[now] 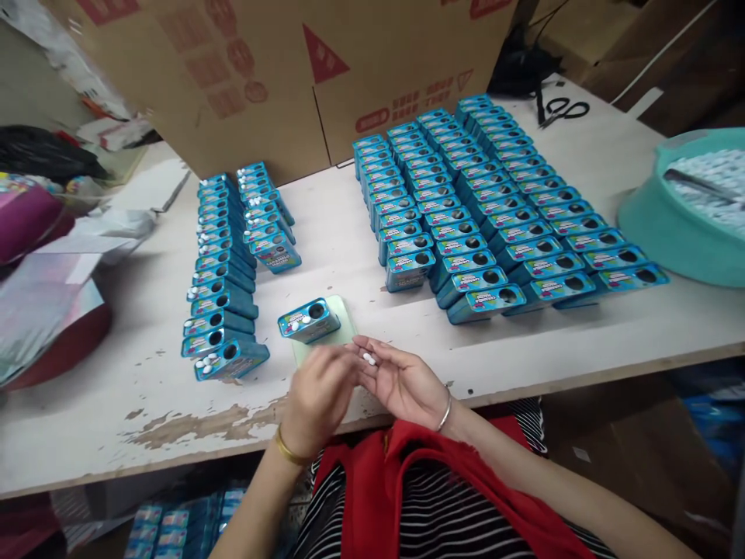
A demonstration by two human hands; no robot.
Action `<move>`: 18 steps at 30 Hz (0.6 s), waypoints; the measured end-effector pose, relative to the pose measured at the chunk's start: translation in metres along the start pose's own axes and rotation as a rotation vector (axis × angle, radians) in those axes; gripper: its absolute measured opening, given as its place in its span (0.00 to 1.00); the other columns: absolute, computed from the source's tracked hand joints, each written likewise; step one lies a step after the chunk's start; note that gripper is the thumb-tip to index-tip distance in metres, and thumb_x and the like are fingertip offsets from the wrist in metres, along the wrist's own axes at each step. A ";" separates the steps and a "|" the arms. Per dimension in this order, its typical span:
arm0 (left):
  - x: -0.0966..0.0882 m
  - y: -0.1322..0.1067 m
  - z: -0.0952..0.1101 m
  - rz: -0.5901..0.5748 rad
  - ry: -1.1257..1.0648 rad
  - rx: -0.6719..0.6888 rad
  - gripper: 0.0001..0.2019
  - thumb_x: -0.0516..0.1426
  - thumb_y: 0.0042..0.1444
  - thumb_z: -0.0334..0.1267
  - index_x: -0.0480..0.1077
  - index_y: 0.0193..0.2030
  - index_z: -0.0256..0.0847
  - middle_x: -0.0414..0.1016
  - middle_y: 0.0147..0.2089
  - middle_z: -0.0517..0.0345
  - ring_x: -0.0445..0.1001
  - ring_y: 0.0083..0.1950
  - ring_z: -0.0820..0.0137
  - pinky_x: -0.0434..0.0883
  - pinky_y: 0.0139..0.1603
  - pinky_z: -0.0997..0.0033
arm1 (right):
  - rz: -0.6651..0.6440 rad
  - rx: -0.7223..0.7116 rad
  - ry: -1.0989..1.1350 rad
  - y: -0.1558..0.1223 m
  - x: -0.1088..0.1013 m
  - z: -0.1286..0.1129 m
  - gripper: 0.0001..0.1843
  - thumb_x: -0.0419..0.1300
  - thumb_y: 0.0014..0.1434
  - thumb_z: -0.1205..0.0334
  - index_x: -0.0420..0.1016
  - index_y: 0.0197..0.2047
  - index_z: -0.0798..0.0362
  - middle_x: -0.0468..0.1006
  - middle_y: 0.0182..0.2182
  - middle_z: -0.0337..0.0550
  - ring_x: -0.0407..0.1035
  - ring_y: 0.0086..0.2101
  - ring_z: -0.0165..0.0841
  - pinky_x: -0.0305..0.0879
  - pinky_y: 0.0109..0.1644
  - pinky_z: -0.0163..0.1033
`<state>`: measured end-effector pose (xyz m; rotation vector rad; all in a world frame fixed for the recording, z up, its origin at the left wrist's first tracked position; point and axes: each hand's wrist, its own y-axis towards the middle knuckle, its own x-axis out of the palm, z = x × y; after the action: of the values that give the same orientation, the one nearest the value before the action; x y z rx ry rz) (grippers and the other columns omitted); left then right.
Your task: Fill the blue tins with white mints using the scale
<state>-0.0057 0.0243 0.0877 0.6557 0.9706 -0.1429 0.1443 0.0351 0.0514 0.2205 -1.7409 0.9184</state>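
Note:
My right hand (403, 382) lies palm up at the table's near edge, with a few small white tablets (369, 359) resting on its fingers. My left hand (319, 396) is beside it, fingers curled and touching the right fingertips near the tablets. Just beyond both hands, a single blue tin (308, 318) stands on a pale green pad (343, 330), with white tablets on its top and a round hole in the lid.
Two rows of blue tins (224, 272) stand at the left, a large block of blue tins (494, 210) at the right. A teal basin (692, 210) holds white tablets at far right. Cardboard box (279, 70) at the back, scissors (562, 109) behind.

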 end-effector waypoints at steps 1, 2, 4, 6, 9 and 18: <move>-0.005 0.005 -0.005 0.083 0.021 -0.033 0.05 0.53 0.58 0.29 0.67 0.41 0.40 0.72 0.37 0.55 0.70 0.40 0.71 0.70 0.42 0.71 | 0.010 -0.006 -0.002 -0.001 -0.001 0.000 0.09 0.54 0.58 0.70 0.72 0.42 0.61 0.79 0.39 0.50 0.74 0.43 0.32 0.69 0.50 0.36; -0.009 0.011 -0.011 0.162 0.050 -0.068 0.04 0.54 0.58 0.30 0.67 0.40 0.40 0.72 0.37 0.55 0.70 0.40 0.71 0.69 0.42 0.71 | 0.025 -0.014 -0.005 -0.002 -0.002 0.000 0.08 0.55 0.58 0.70 0.72 0.41 0.61 0.79 0.39 0.51 0.74 0.44 0.33 0.68 0.52 0.38; -0.017 0.022 -0.025 0.244 0.098 -0.118 0.02 0.55 0.58 0.32 0.67 0.39 0.39 0.72 0.35 0.56 0.70 0.39 0.71 0.69 0.41 0.70 | 0.067 -0.031 -0.014 -0.003 -0.006 -0.001 0.08 0.56 0.58 0.69 0.72 0.41 0.60 0.79 0.39 0.51 0.74 0.46 0.35 0.68 0.54 0.39; -0.021 0.028 -0.037 0.208 0.120 -0.134 0.04 0.55 0.59 0.35 0.68 0.40 0.39 0.72 0.36 0.56 0.71 0.39 0.71 0.69 0.41 0.69 | 0.105 -0.047 -0.020 -0.005 -0.011 -0.002 0.08 0.56 0.58 0.68 0.72 0.41 0.60 0.79 0.38 0.50 0.74 0.46 0.35 0.69 0.52 0.39; -0.026 0.023 -0.048 0.174 0.183 -0.146 0.07 0.56 0.58 0.36 0.70 0.43 0.40 0.74 0.41 0.54 0.71 0.44 0.68 0.68 0.47 0.65 | 0.139 -0.073 -0.024 -0.008 -0.022 -0.006 0.08 0.57 0.58 0.69 0.73 0.41 0.60 0.79 0.36 0.49 0.75 0.44 0.35 0.70 0.51 0.39; -0.034 -0.039 -0.049 0.377 0.267 -0.354 0.10 0.54 0.60 0.37 0.72 0.47 0.42 0.72 0.49 0.49 0.69 0.51 0.64 0.66 0.54 0.58 | 0.267 -0.206 -0.228 -0.014 -0.071 -0.026 0.09 0.60 0.53 0.75 0.73 0.40 0.58 0.80 0.36 0.49 0.76 0.42 0.34 0.73 0.41 0.32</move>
<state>-0.0760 0.0153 0.0783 0.5252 1.0759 0.4515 0.1988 0.0228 -0.0020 -0.0460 -2.0981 0.9230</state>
